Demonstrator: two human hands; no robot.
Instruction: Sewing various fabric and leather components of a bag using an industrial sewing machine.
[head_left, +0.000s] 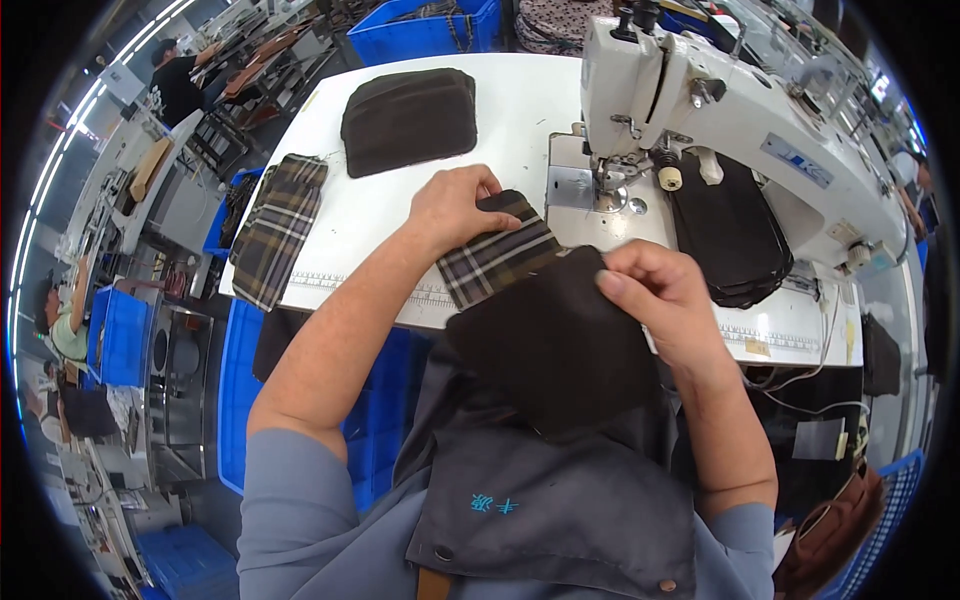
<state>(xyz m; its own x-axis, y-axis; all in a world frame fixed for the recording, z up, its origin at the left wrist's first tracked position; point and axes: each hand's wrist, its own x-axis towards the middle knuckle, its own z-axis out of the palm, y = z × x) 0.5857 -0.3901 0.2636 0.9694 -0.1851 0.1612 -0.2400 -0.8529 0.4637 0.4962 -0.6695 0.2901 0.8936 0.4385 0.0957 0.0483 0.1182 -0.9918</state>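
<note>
My left hand [452, 208] grips the upper corner of a small plaid fabric piece [497, 265] between thumb and fingers. In my right hand [662, 295] is a dark brown fabric panel [565, 345], pinched at its upper right corner. The panel hangs over the table's front edge toward my lap and partly covers the plaid piece's lower edge. Whether the two are joined, I cannot tell. Just beyond my hands, the needle area [607, 190] of a white sewing machine [690, 110] stands over its metal plate, with no fabric visible under it.
A stack of dark panels [405, 122] lies at the far left of the white table [520, 95]. Plaid pieces [280, 228] rest at its left edge. More dark panels [728, 225] sit beneath the machine arm. Blue bins [425, 32] stand behind and at the left.
</note>
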